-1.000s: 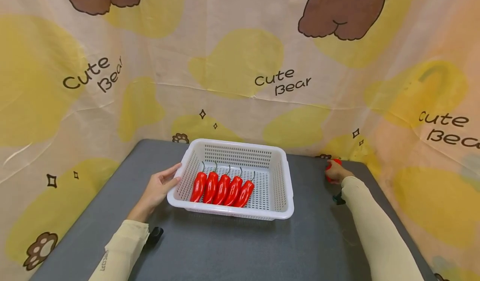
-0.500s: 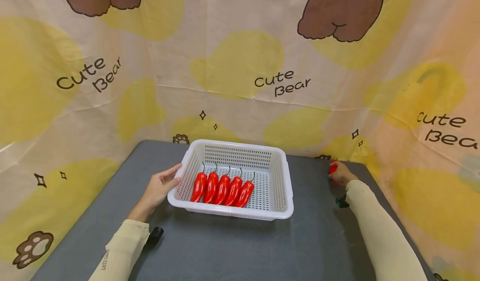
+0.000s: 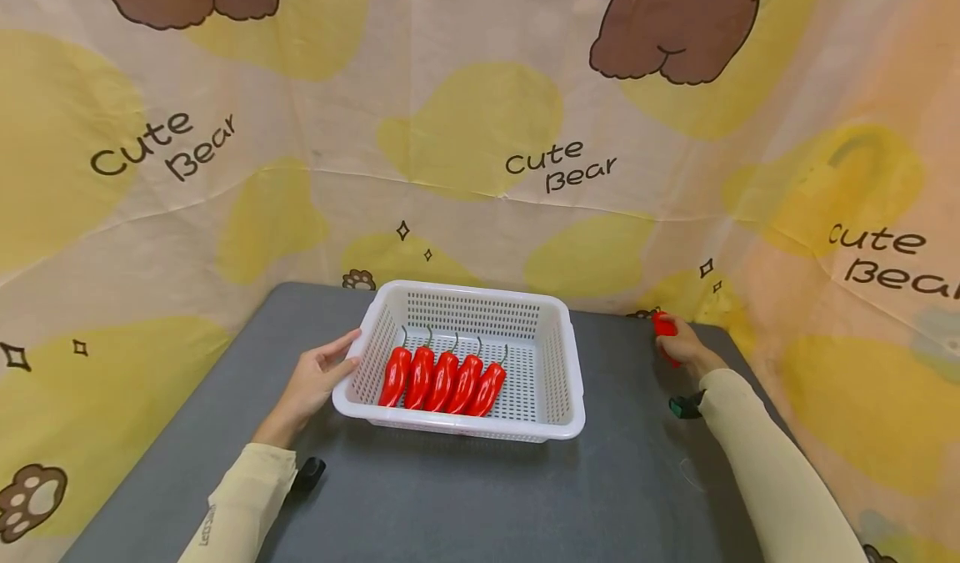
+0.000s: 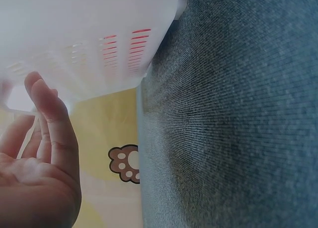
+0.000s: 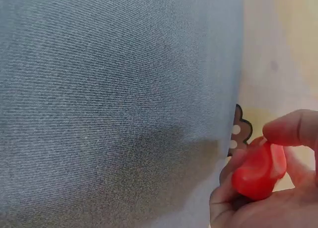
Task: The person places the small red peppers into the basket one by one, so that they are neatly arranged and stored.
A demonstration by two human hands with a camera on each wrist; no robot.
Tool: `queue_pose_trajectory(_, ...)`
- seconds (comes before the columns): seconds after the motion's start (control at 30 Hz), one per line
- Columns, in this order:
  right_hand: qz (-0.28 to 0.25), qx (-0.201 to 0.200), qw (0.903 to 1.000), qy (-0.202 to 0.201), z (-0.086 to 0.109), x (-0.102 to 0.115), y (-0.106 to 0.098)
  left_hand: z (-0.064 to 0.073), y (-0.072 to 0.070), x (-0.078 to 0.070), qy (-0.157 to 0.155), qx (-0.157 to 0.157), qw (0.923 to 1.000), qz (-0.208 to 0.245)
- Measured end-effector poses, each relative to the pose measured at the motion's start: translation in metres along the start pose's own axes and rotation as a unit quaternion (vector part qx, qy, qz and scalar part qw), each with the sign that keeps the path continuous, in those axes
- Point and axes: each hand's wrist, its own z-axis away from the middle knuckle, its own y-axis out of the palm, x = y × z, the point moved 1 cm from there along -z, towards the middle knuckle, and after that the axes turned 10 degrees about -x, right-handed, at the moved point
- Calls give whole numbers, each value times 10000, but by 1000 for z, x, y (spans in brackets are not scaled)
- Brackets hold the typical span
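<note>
A white perforated plastic basket [image 3: 555,363] sits on the grey table with several red chili peppers [image 3: 444,384] in a row inside, green stems pointing away from me. My left hand [image 3: 318,379] grips the basket's left rim; in the left wrist view its fingers [image 4: 52,109] are against the basket wall. At the far right my right hand [image 3: 684,346] holds another red pepper [image 3: 663,329] just over the table. In the right wrist view this pepper [image 5: 261,173] lies between thumb and curled fingers, its lower end toward the camera.
The grey table [image 3: 480,496] meets a patterned cloth wall [image 3: 465,154] at the back and sides. Dark wrist devices [image 3: 309,473] sit under both sleeves. The right hand is near the back right corner.
My right hand has taken hold of the red pepper and turned it, with more of it and its stem end now showing. The left hand and basket have stayed in place.
</note>
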Motion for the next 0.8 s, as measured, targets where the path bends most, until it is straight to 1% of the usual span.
queue_pose_trajectory(0.07, -13, -109, 9999, -3, 3, 0, 0, 0, 0, -1, -28, -14, 10000, -11)
queue_pose_trajectory(0.3, -265, -276, 9991, 157, 11, 0, -2, 0, 0, -1, -106, -31, 9999, -60)
queue_pose_trajectory(0.5, -279, -429, 9986, 161, 19, -2, -3, 2, 0, -2, -70, -66, 9999, -85)
queue_pose_trajectory(0.8, -252, -719, 9970, -105, 31, 1, -6, 2, 1, -3, -41, -61, 9999, -153)
